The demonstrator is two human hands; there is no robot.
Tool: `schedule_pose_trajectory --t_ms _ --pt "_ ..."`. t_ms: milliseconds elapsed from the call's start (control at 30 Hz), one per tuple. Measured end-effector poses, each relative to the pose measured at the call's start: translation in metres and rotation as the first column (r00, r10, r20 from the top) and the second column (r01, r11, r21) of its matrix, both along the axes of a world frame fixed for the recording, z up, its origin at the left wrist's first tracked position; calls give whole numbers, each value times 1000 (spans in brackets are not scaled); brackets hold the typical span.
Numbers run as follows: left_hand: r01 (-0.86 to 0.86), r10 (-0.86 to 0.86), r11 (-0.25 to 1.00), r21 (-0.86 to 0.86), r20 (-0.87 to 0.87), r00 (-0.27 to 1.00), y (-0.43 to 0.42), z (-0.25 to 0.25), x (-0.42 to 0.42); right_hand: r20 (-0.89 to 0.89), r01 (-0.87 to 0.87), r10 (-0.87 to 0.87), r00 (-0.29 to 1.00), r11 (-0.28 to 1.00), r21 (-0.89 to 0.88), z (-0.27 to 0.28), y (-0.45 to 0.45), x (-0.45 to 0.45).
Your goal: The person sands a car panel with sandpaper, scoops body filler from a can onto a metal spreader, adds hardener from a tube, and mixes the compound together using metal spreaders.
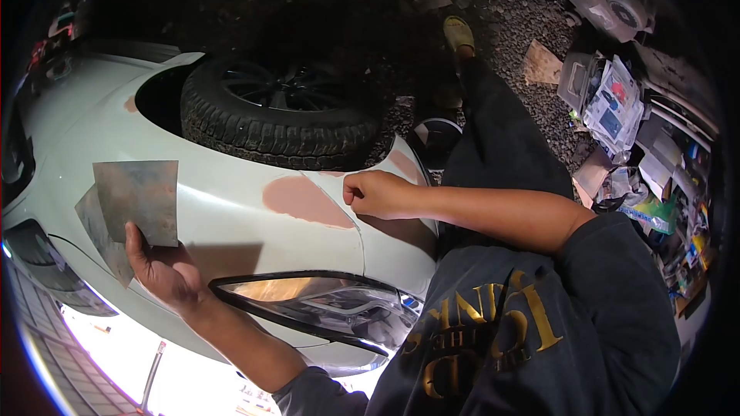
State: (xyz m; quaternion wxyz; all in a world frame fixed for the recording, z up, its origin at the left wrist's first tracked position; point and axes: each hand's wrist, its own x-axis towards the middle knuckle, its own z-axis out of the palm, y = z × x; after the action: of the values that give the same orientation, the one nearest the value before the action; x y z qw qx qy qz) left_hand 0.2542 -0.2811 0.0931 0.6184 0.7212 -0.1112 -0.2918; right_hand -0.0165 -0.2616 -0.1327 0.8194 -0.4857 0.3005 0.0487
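My left hand (171, 273) is closed on two thin, square, grey sheets (137, 199) with brownish smears, thumb on the front one. They overlap at an angle and are held up above the white car's hood. My right hand (378, 193) is curled into a fist against the white fender (223, 177), at the right edge of a pinkish filler patch (304, 202). Whatever its fingers may hold is hidden. A panel seam runs down beside this hand. Below the patch lies the headlight (324, 308).
A black tire (277, 127) sits in the wheel arch beyond the fender. Newspapers (614, 100), boxes and mixed scrap pile up at the right on gravel (505, 54). A round black-and-white container (437, 139) stands near my leg. A bright opening shows at lower left.
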Motion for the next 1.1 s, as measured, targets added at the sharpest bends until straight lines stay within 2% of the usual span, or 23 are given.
schedule_pose_trajectory --t_ms 67,167,267,467,667,867,967,1067,1100 --pt "7 -7 1000 -2 0 1000 0 -1 -1 79 -34 40 996 996 -81 -4 7 -4" --pt "35 -35 999 -2 16 999 2 -1 2 163 6 26 986 981 -194 4 7 -15" --pt "38 -38 999 7 40 998 4 -2 3 175 0 29 984 986 -164 9 1 -16" --pt "11 -11 1000 11 15 1000 2 -2 2 68 -122 130 989 987 -109 10 -5 -9" --pt "2 -3 1000 12 55 998 0 -4 -1 35 -204 205 978 978 -39 11 -13 -5" --pt "12 -12 1000 14 57 998 -1 -4 -3 -9 -255 255 967 966 -42 17 -19 -1" --pt "17 -17 1000 16 61 998 0 -4 -3 -70 -221 214 974 968 -118 21 -16 3" --pt "37 -37 999 4 49 998 3 -3 0 -39 -40 33 999 978 -205 11 -5 2" --pt "46 -47 999 1 48 998 4 -3 0 -50 -37 28 998 980 -197 10 -6 1"
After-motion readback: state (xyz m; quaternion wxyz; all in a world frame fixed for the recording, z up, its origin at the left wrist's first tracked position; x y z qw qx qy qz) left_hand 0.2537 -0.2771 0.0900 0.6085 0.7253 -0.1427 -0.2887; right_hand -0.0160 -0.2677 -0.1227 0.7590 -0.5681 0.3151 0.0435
